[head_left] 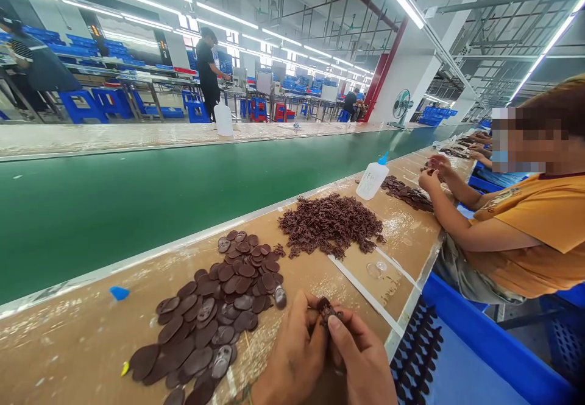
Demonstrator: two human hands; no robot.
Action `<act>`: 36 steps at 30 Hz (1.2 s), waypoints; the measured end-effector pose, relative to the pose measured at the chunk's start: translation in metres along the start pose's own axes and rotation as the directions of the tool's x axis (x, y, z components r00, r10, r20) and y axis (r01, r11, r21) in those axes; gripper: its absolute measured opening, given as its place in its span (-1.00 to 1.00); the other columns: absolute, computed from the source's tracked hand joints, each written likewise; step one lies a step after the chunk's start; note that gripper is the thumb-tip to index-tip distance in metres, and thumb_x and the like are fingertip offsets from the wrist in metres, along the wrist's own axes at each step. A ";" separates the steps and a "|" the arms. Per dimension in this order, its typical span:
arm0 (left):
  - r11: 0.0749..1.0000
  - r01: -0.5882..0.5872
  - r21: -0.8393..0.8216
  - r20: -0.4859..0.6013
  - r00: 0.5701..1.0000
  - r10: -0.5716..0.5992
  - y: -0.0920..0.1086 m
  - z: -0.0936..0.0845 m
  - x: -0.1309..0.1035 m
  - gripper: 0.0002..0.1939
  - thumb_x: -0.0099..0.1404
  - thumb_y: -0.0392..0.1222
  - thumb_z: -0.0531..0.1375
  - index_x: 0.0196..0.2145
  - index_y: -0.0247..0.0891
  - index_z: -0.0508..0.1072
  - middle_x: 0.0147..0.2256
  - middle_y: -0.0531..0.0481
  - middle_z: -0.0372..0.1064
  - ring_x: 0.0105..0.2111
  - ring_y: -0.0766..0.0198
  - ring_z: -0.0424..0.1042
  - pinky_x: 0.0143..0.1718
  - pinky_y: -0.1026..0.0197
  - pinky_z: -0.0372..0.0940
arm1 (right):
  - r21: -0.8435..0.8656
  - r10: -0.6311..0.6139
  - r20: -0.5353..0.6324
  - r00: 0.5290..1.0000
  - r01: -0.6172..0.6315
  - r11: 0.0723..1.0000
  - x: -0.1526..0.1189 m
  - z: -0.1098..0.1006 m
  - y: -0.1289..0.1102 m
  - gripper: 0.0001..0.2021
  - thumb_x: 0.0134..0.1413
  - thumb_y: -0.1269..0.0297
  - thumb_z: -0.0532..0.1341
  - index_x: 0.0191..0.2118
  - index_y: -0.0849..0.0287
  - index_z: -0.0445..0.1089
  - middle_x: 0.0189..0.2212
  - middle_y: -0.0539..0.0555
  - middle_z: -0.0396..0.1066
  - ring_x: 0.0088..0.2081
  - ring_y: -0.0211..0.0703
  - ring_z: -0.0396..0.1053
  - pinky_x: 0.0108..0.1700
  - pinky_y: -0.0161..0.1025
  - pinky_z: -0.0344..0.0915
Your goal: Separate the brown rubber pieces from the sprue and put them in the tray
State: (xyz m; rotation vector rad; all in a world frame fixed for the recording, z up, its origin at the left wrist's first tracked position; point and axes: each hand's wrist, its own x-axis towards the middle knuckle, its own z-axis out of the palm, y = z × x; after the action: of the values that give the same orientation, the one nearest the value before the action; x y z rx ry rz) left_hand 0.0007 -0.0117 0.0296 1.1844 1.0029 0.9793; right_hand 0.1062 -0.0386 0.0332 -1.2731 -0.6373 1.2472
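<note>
My left hand (297, 347) and my right hand (361, 353) meet low in the head view, over the brown worktop (91, 338). Pinched between the fingers of both is a small dark brown piece (325, 310), partly covered by the fingertips. To the left of my hands lies a spread pile of flat oval brown pieces (205, 326). Beyond my hands is a heap of small curly brown pieces (331, 225).
A white bottle with blue tip (372, 179) stands behind the heap. A green conveyor (114, 210) runs beyond the worktop. At right sits a person in orange (539, 216). A blue bin (484, 356) holding rows of dark pieces (418, 350) is at lower right.
</note>
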 end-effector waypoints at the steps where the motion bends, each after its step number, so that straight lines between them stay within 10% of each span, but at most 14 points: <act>1: 1.000 0.004 0.001 -0.010 1.000 -0.004 0.000 0.001 -0.001 -0.71 0.32 0.09 0.16 -0.23 -0.18 0.28 -0.34 -0.04 0.57 -0.46 0.24 0.49 -0.41 0.26 0.30 | -0.003 -0.001 -0.002 1.000 0.001 1.000 0.000 0.000 0.000 -0.55 -0.23 -0.10 0.47 -0.40 0.23 0.51 -0.66 -0.07 0.25 -0.62 -0.39 0.03 -0.56 -0.39 -0.03; 11: 0.923 0.040 0.382 -0.089 0.996 -0.006 0.006 -0.002 -0.007 -0.85 0.33 -0.07 0.03 -0.24 -0.14 0.31 -0.26 -0.10 0.53 -0.19 0.03 0.47 -0.18 0.08 0.29 | -0.180 -0.096 0.002 0.995 0.095 0.979 0.002 -0.004 -0.006 -0.57 -0.22 -0.12 0.45 -0.36 0.18 0.60 -0.29 0.15 0.54 -0.42 -0.18 0.37 -0.43 -0.34 0.31; 20: 0.738 -0.160 0.655 0.052 0.984 0.168 0.005 -0.009 -0.007 -0.72 0.40 -0.05 -0.09 -0.21 -0.15 0.37 -0.42 -0.08 0.52 -0.42 0.11 0.52 -0.48 0.22 0.26 | -0.109 0.105 0.118 0.987 -0.093 0.990 0.009 -0.014 -0.009 -0.47 -0.23 -0.18 0.44 -0.44 0.29 0.49 -0.81 -0.10 0.17 -0.72 -0.45 0.05 -0.62 -0.46 -0.07; 25: 0.676 -0.352 0.648 0.131 0.925 0.356 0.004 -0.012 -0.005 -0.79 0.37 -0.14 -0.05 -0.22 -0.16 0.36 -0.38 -0.05 0.53 -0.40 0.14 0.53 -0.40 0.20 0.33 | -0.024 0.126 0.099 0.987 -0.124 0.992 0.009 -0.013 -0.007 -0.51 -0.30 -0.10 0.50 -0.39 0.27 0.55 -0.78 -0.07 0.26 -0.71 -0.43 0.10 -0.64 -0.47 0.00; 36: 0.701 -0.341 0.626 0.127 0.932 0.340 -0.003 -0.015 -0.012 -0.67 0.33 -0.09 0.06 0.00 -0.18 0.40 -0.11 -0.17 0.52 -0.13 0.03 0.53 -0.13 -0.01 0.45 | 0.111 0.127 0.089 0.988 -0.136 0.984 -0.001 -0.008 -0.011 -0.61 -0.37 0.01 0.55 -0.43 0.20 0.61 -0.52 0.09 0.53 -0.46 -0.17 0.46 -0.36 -0.31 0.40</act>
State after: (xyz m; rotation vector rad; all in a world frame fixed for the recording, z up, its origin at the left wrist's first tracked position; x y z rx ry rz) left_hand -0.0167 -0.0193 0.0258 2.0075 1.1859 0.9389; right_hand 0.1170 -0.0409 0.0411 -1.1869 -0.5367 1.4311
